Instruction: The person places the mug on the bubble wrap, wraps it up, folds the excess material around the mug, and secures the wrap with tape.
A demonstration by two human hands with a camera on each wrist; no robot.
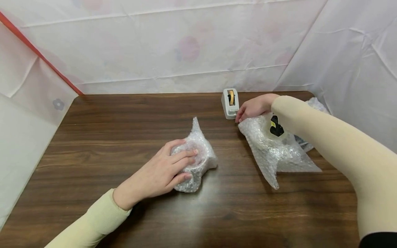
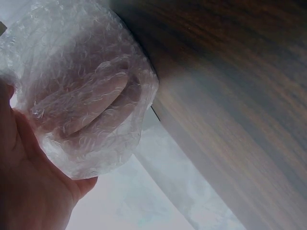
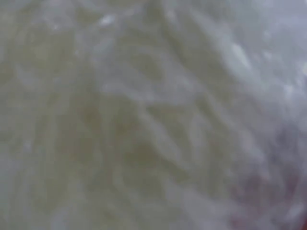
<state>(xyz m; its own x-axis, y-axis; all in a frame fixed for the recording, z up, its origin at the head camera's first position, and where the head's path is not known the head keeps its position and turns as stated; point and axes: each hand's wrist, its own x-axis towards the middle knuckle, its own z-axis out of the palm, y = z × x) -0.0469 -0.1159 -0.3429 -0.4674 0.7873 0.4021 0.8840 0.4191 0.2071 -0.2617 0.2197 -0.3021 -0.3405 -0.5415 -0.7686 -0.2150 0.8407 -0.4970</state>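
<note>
My left hand [image 1: 159, 170] rests on a bubble-wrapped bundle [image 1: 206, 151] with its fingers spread over the top. Clear wrap twists into a point at the bundle's far end; a round rim shows faintly through it. In the left wrist view, the hand [image 2: 33, 177] lies against the side of the bubble wrap [image 2: 86, 48]. Farther off to the right, my right hand [image 1: 255, 106] reaches down beside a white tape dispenser [image 1: 226, 103] holding a yellowish roll. Its fingertips are at the dispenser's near end; whether they pinch tape is unclear. The right wrist view is blurred wrap.
A second bubble-wrapped bundle [image 1: 263, 148] lies under my right wrist, its loose corners spread on the brown wooden table [image 1: 108, 120]. More clear wrapping [image 1: 316, 104] sits behind my right forearm. White patterned sheeting [image 1: 155, 48] hangs along the table's back and sides.
</note>
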